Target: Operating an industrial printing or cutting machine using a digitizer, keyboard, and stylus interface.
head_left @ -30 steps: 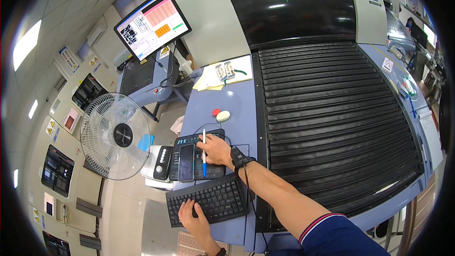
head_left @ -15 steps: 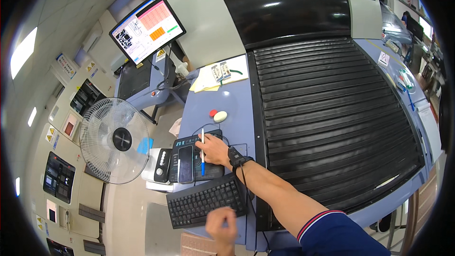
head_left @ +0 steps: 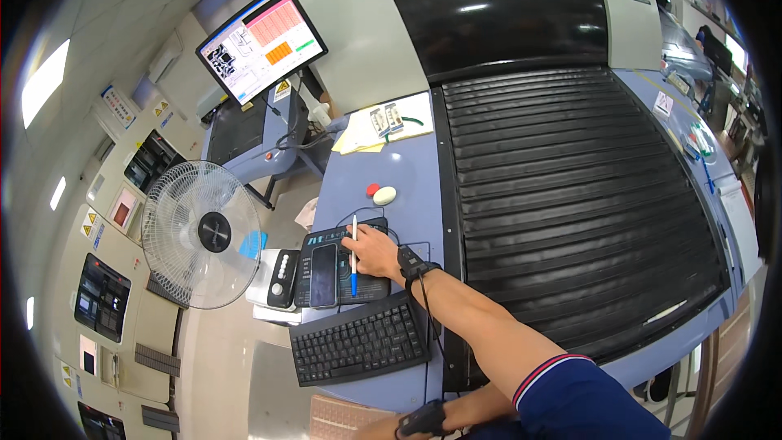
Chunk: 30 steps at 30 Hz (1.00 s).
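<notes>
right hand (head_left: 376, 251) pinches a slim white pen with blue tip (head_left: 353, 254), long axis 12-to-6, over the black mouse pad (head_left: 326, 238); dark smartphone (head_left: 323, 274) at its 9 o'clock. left hand's grip cannot be told.

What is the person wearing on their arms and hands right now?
Both hands are bare, no gloves. The right hand has a black wrist strap with a thin dark cord trailing from it, and a navy short sleeve with red and white trim. The left wrist has a black band.
</notes>
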### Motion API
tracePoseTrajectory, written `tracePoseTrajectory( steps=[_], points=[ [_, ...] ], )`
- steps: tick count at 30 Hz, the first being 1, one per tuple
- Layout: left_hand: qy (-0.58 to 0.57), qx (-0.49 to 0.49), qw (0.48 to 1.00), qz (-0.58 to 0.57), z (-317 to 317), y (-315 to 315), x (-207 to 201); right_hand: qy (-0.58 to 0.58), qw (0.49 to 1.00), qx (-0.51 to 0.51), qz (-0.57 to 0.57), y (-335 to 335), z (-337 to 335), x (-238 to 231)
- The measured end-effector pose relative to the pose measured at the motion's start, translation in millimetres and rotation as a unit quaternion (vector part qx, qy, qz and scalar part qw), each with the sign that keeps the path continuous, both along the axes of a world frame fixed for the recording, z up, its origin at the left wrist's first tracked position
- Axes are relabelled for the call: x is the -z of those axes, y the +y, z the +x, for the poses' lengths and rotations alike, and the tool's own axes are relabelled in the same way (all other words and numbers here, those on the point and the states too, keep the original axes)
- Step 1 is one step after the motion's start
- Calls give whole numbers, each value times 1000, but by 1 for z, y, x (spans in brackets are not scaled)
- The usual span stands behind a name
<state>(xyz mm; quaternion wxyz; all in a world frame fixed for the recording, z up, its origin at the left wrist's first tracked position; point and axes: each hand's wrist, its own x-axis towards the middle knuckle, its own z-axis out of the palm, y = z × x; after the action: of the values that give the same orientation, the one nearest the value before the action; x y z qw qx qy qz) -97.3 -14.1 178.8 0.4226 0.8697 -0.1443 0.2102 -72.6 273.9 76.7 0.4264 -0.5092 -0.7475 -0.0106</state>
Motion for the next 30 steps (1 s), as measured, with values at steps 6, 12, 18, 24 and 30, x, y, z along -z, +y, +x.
tracePoseTrajectory(
  steps=[6, 12, 18, 24, 30],
  points=[
    [89, 59, 994, 20, 23, 15, 17, -8, 997, 6, 71, 4, -5, 2],
    [112, 162, 978, -65, 31, 36, 53, 2, 998, 5, 63, 5, 0, 0],
    [227, 27, 971, 65, 16, 27, 71, 1, 999, 15, 44, 1, -1, 3],
    [330, -42, 941, 61, -32, 21, 117, 15, 999, 10, 47, 0, -5, 1],
    [373, -60, 925, 39, -48, 14, 151, 9, 999, -5, -38, -1, 0, -2]
  ],
)
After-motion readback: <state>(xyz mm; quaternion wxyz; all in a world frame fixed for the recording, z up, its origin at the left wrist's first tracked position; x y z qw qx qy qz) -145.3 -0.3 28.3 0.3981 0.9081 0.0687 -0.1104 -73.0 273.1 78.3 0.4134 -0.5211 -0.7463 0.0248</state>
